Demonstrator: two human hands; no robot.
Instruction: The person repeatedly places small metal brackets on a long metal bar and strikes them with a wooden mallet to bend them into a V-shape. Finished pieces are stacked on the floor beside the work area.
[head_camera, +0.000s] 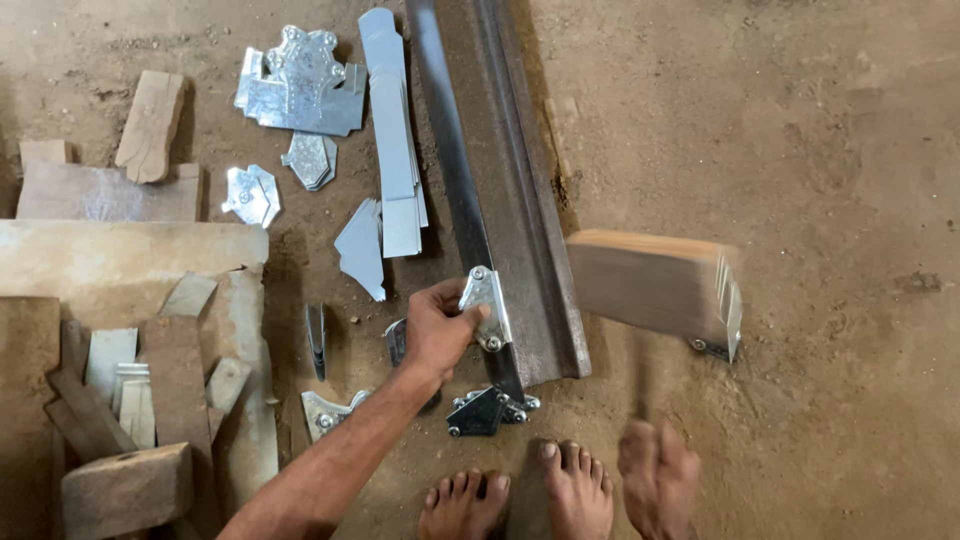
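The left hand (437, 330) pinches a small riveted metal bracket (486, 308) against the edge of the long steel rail (510, 230) lying on the dirt floor (800, 150). The right hand (658, 480) is blurred, its grip closed round the handle of a wooden mallet (650, 282), whose head hangs just right of the rail. To strike well, the bracket should sit flat and steady, fingers clear of the face (the bare feet (520, 495) are close too).
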